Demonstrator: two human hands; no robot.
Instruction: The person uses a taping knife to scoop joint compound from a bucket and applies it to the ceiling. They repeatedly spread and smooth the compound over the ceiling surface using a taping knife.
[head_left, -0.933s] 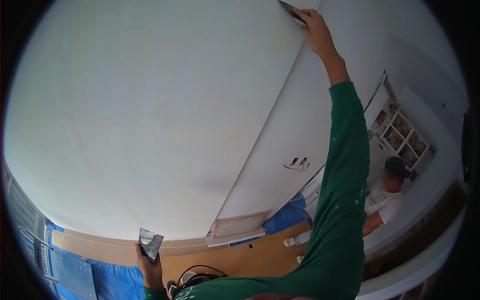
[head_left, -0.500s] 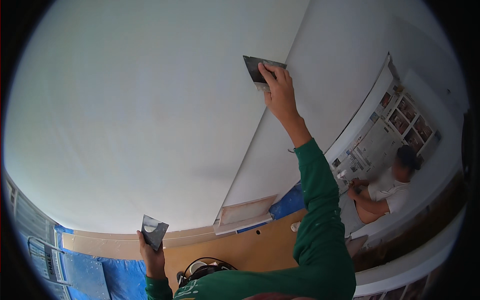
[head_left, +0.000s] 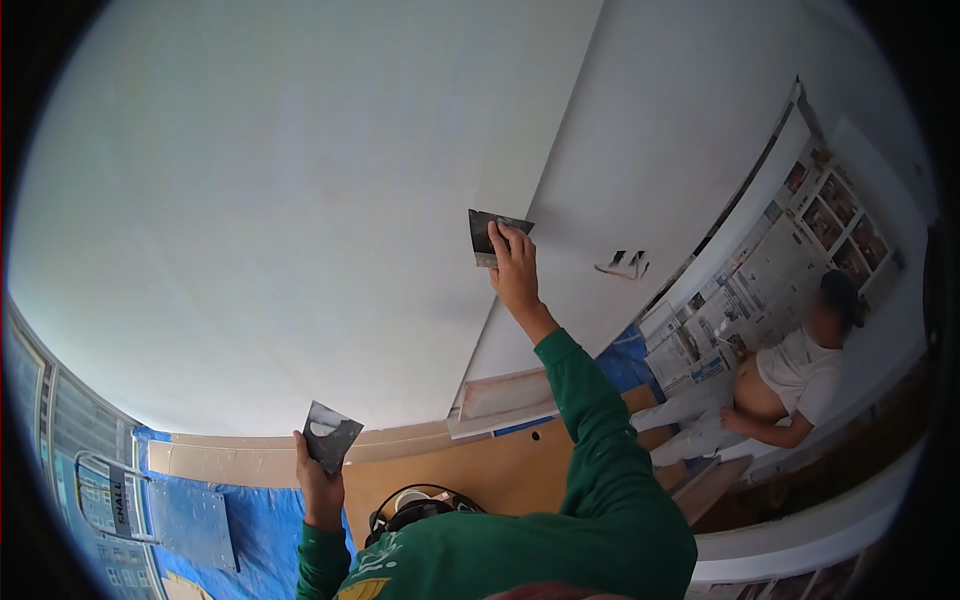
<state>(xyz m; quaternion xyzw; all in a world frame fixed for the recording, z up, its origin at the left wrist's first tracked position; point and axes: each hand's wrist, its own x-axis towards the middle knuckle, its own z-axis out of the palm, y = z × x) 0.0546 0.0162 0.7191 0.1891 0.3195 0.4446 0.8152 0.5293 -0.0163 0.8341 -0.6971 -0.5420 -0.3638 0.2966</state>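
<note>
My right hand [head_left: 517,278] presses a dark, flat filling knife [head_left: 484,238] against the white wall [head_left: 300,180]. Its blade sits at the corner line where this wall meets the greyer one [head_left: 640,170]. Fingers lie along the blade's back, with the thumb side toward me. Lower and to the left, my left hand [head_left: 320,492] holds up a second metal filling knife [head_left: 340,445], which carries a pale dab of filler [head_left: 323,428] on its face. This second knife appears apart from the wall.
At the right, another person in a white top [head_left: 795,370] stands beside a newspaper-covered surface [head_left: 740,310]. A metal-framed step [head_left: 190,515] stands on blue sheeting [head_left: 270,520] at lower left. A light-coloured tub [head_left: 410,497] shows near my waist. A wooden panel [head_left: 505,400] leans low by the corner.
My right hand has drawn its knife downward along the corner. My left hand still holds its knife. The other person has lowered an arm and changed posture.
</note>
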